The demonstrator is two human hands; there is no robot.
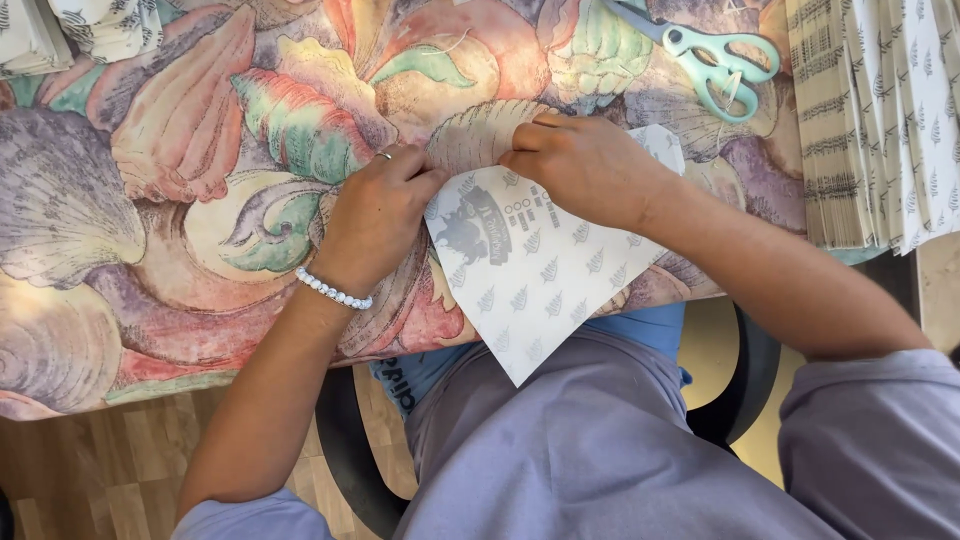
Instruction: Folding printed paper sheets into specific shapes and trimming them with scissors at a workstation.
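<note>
Printed paper sheet (530,280) pinched under both hands' fingers (425,170); corner overhangs table (150,250).

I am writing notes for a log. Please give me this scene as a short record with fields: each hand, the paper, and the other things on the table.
left hand: on the left edge of the paper, fingers bent; bead bracelet on the wrist
right hand: pressing the top of the paper, fingers curled
paper: white sheet with a leaf pattern, its lower corner hanging over the table edge
scissors: mint handles, lying behind the right hand, untouched
paper stack: at the right edge of the table
tablecloth: seashell print
</note>
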